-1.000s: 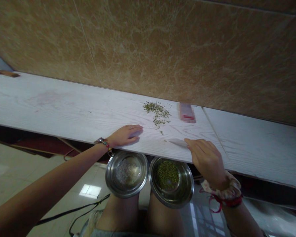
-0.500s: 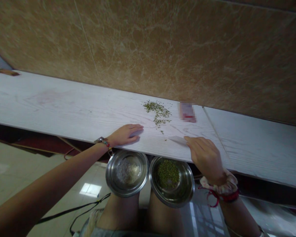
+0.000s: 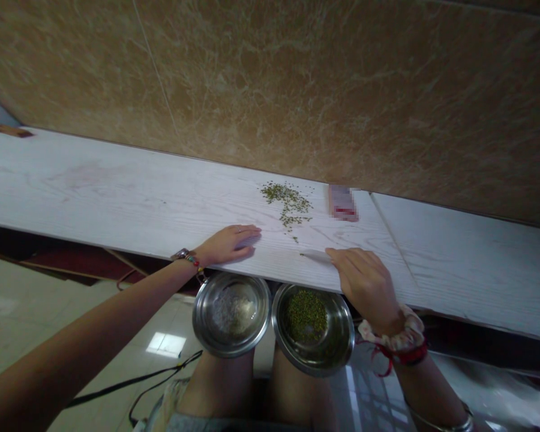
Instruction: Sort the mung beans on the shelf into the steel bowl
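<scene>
My left hand [image 3: 232, 245] lies flat on the white wooden ledge [image 3: 184, 198], fingers stretched out. Close by on its right are scattered small green beans [image 3: 288, 203], which look like mung beans. In my right hand [image 3: 364, 279] is a thin white card [image 3: 315, 256], pinched and held low at the ledge's surface. A few beans lie by the card's left tip. Below the ledge, over the knees, a steel bowl [image 3: 350, 339] holds green beans [image 3: 306, 315]. Touching or nearly touching it on the left, another steel bowl [image 3: 198, 333] contains pale grains [image 3: 234, 309].
A pinkish, pixelated packet [image 3: 342, 203] rests on the ledge near the brown marbled wall [image 3: 261, 90]. At the far left end lies a brown wooden piece [image 3: 11, 130]. Black straps [image 3: 135, 379] hang above the tiled floor on the left.
My right hand has shifted slightly left with the card, whose tip is now closer to the stray beans. My left hand stays where it was.
</scene>
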The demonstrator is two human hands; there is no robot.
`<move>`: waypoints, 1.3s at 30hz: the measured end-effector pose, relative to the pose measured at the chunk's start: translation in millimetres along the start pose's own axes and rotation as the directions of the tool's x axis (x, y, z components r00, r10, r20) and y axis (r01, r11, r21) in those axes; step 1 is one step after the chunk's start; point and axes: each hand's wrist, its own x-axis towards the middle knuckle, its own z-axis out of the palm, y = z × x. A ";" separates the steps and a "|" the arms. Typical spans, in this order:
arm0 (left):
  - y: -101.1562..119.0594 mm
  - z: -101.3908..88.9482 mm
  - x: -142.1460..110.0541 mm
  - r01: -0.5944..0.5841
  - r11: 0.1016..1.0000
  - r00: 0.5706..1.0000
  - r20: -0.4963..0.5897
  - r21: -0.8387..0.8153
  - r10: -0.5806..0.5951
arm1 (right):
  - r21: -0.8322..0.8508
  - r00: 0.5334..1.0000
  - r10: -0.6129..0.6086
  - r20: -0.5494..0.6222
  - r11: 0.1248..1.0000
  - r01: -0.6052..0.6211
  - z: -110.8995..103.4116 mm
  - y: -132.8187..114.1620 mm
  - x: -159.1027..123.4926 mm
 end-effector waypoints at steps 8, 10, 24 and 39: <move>0.0 -0.2 0.9 -0.010 1.000 1.000 -0.003 0.022 0.010 | 0.060 1.000 -0.025 -0.006 0.998 0.025 -2.9 -3.2 1.5; -0.6 0.0 1.1 -0.018 1.000 1.000 -0.006 0.022 0.019 | 0.077 1.000 -0.019 -0.006 0.997 0.020 -4.6 -2.9 1.0; -3.5 1.6 0.4 -0.024 1.000 0.999 -0.027 0.006 0.025 | 0.001 1.000 -0.007 -0.020 1.000 0.007 -8.4 1.2 -2.2; -4.0 0.9 2.6 -0.029 1.000 0.999 -0.019 0.011 0.029 | 0.015 0.998 -0.049 0.036 0.999 0.048 -18.3 -2.1 -1.1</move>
